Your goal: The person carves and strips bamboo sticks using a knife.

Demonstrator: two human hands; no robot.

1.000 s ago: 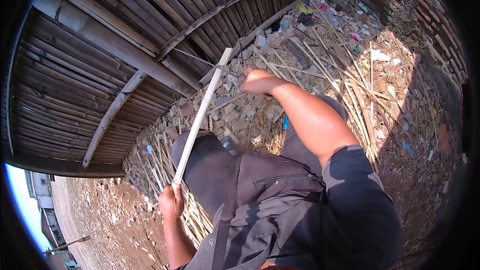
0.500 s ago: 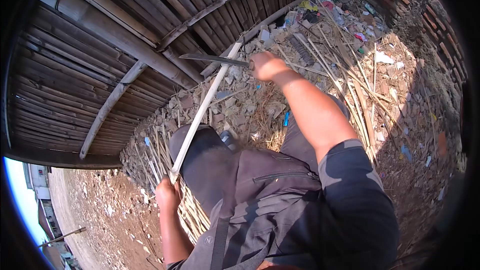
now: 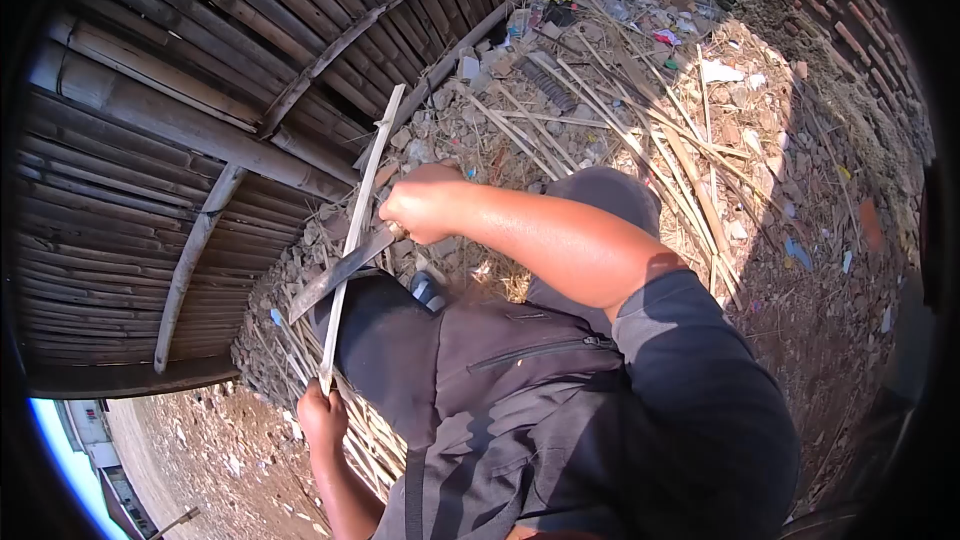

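A long pale split strip slants upward across my bent knee, its upper end near the slatted wall. Its lower end is in my left hand, with the fingers closed round it. My right hand is closed on the handle of a long flat blade, just right of the strip. The blade crosses the strip about midway along it and points down to the left. Parts of the handle are hidden by my fingers.
A dark slatted bamboo wall rises at the left. Rubble and litter cover the ground. Loose strips lie to the right, and a bundle of thin strips lies beside my left forearm. A brick wall stands at upper right.
My right hand and the blade have moved down and left along the strip, from near its top to about its middle. My left hand still holds the lower end. The view has shifted somewhat.
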